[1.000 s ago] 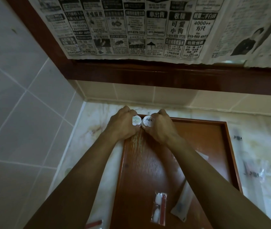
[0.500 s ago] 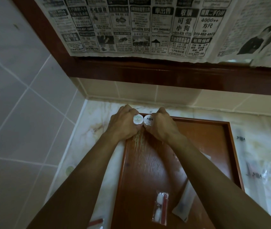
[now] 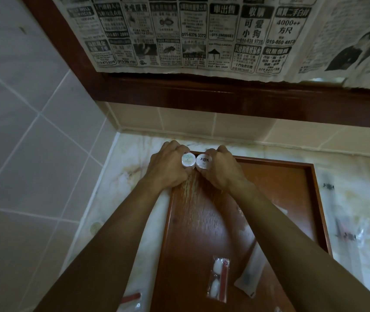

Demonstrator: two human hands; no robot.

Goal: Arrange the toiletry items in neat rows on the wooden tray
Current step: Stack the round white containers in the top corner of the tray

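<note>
A wooden tray (image 3: 292, 190) lies on a pale marble counter. At its far left corner my left hand (image 3: 168, 167) grips a small round white container (image 3: 188, 159), and my right hand (image 3: 221, 171) grips a second white container (image 3: 204, 160) with a dark logo on its lid. The two lids touch side by side. On the near part of the tray lie a clear sachet with cotton balls and a red stick (image 3: 219, 279) and a long white sachet (image 3: 250, 273), partly under my right forearm.
Clear wrapped packets (image 3: 348, 233) lie on the counter right of the tray. Another sachet with a red strip (image 3: 132, 299) lies left of the tray's near end. A tiled wall stands at left, and a dark wood ledge with hanging newspaper (image 3: 190, 34) at the back.
Both hands have stayed together at the tray's far left corner with the two containers. Only the camera view has shifted slightly.
</note>
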